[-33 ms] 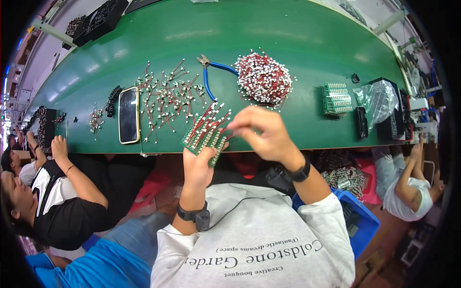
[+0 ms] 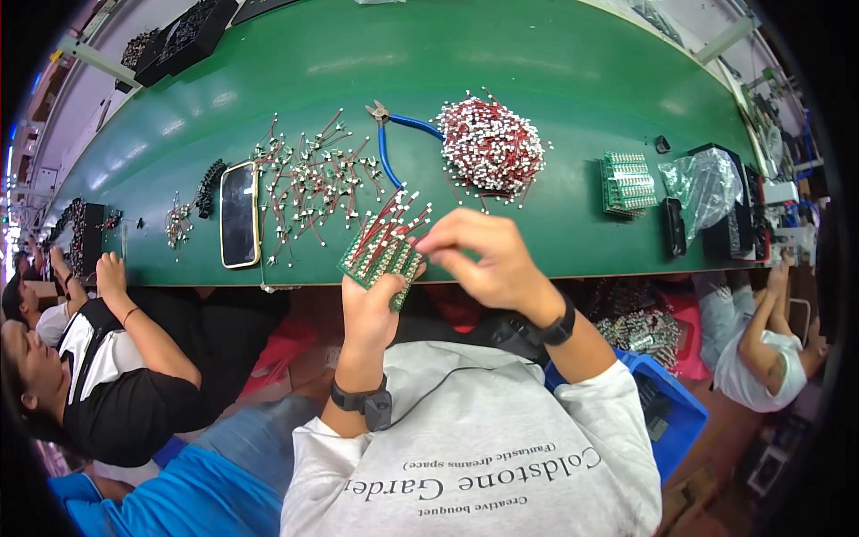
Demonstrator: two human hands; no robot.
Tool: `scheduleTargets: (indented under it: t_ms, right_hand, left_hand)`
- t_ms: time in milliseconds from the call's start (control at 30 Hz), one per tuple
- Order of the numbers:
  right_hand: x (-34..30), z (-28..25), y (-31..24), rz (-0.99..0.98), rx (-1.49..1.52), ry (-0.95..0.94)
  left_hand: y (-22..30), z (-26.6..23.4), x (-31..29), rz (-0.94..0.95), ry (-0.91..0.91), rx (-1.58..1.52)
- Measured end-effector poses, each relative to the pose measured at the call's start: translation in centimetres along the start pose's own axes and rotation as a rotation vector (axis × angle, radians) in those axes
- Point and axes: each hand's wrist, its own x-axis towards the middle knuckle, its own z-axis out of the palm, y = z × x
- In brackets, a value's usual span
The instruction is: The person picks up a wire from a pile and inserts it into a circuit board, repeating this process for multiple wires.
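Observation:
My left hand [image 2: 365, 309] holds a green circuit board panel [image 2: 380, 261] over the table's near edge, the thumb pressed on its lower corner. Rows of small white connectors cover the panel, and several red wire leads [image 2: 390, 215] stand up from its far side. At the panel's right edge my right hand [image 2: 488, 255] is closed in a pinch. A thin red wire appears at its fingertips; its end is hidden. Beyond lies a large heap of red wire leads with white connectors [image 2: 492, 148]. Small boards with red wires [image 2: 318, 183] are scattered to the left.
Blue-handled cutters [image 2: 385, 143] lie open beyond the panel. A phone [image 2: 239, 215] rests at the left, and stacked green panels [image 2: 629, 183] at the right, near a clear plastic bag [image 2: 702, 190]. A blue bin [image 2: 667, 403] stands beside me. A co-worker [image 2: 116, 358] sits at the left.
My right hand has come slightly down, its fingertips closer to the panel's right edge. The left hand and panel have stayed almost in place.

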Motion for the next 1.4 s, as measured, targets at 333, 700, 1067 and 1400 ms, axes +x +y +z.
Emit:
scheduleTargets:
  t_ms: [333,700,1067,1400]
  right_hand:
    - [-0.7,3.6,1.8,0.144,-0.086,0.024]
    - [-0.4,3.8,1.1,0.137,-0.131,0.089]
    - [-0.3,3.7,0.3,0.123,-0.235,0.042]
    - [-1.0,4.9,1.6,0.065,-0.457,0.007]
  left_hand:
    - [-0.9,1.1,-0.4,0.061,-0.084,0.127]
    - [-1.4,0.9,-0.2,0.105,-0.092,0.135]
    - [-1.6,0.4,-0.7,0.087,-0.088,0.335]
    - [-2.1,-0.8,-1.0,0.049,-0.077,0.337]
